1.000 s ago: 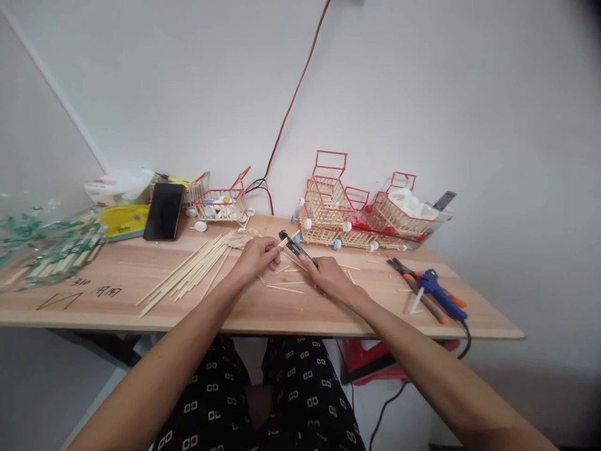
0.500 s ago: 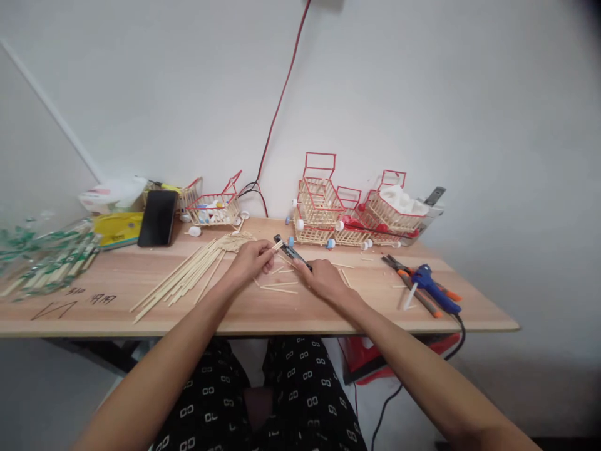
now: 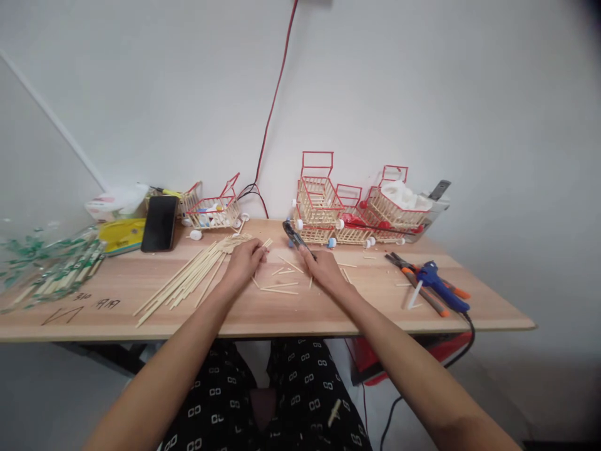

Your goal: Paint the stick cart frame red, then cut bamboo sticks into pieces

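A small bunch of thin wooden sticks (image 3: 267, 243) pokes out between the thumb and fingers of my left hand (image 3: 244, 262), which is closed on them. My right hand (image 3: 325, 268) is wrapped round a small dark clipper-like tool (image 3: 293, 234); its exact kind is hard to make out. The tool's head points up and left, apart from the sticks. Short cut stick pieces (image 3: 280, 288) lie on the table between and below my hands. A bundle of long sticks (image 3: 188, 279) fans out left of my left hand.
Behind my hands stand small stick-built carts (image 3: 320, 203) with red handles, and another cart (image 3: 213, 212) to the left. A phone (image 3: 159, 224) leans beside a yellow packet (image 3: 122, 236). On the right lie orange-handled pliers (image 3: 429, 300) and a blue glue gun (image 3: 439, 285) with its cord.
My hands have drawn apart. The tool has moved up and right, away from the sticks in my left hand. A short stick piece now shows over my right trouser leg. The view shifted slightly.
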{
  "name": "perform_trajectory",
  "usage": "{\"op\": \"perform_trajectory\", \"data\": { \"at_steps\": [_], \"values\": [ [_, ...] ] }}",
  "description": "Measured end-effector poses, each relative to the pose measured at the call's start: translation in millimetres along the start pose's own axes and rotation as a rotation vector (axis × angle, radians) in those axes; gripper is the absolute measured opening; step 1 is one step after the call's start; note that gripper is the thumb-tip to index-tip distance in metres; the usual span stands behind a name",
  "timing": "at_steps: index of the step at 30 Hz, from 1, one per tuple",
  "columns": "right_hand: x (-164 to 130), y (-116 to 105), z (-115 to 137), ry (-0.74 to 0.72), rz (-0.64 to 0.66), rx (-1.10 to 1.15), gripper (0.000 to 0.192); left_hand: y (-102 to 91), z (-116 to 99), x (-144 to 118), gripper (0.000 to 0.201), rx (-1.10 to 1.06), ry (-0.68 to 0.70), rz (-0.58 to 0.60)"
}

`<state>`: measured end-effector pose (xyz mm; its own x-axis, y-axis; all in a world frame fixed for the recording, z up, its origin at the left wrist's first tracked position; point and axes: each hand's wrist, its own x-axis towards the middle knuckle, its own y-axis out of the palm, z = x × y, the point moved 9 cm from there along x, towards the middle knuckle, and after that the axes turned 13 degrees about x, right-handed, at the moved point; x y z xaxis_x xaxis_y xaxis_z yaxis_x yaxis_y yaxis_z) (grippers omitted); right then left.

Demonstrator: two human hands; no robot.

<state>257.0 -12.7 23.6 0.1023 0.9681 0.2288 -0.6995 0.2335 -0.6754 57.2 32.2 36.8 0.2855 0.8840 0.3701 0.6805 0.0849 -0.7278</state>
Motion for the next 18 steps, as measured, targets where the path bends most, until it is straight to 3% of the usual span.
{"op": "perform_trajectory", "data": {
  "at_steps": [4,11,18],
  "values": [
    [4.7,-1.3,1.8,-0.074,-0.038,0.161,0.067,-8.3,-4.9,-1.2,0.021,0.122,0.031,-0.065],
    [3.6,-1.0,-14.9,-0.037,-0.046,0.348,0.067,-8.5,4.9,18.1,0.02,0.265,0.067,-0.066],
    [3.3,0.7,-19.2,-0.021,-0.034,0.448,0.069,15.8,9.8,54.7,0.015,0.48,0.047,0.027]
  ]
}}
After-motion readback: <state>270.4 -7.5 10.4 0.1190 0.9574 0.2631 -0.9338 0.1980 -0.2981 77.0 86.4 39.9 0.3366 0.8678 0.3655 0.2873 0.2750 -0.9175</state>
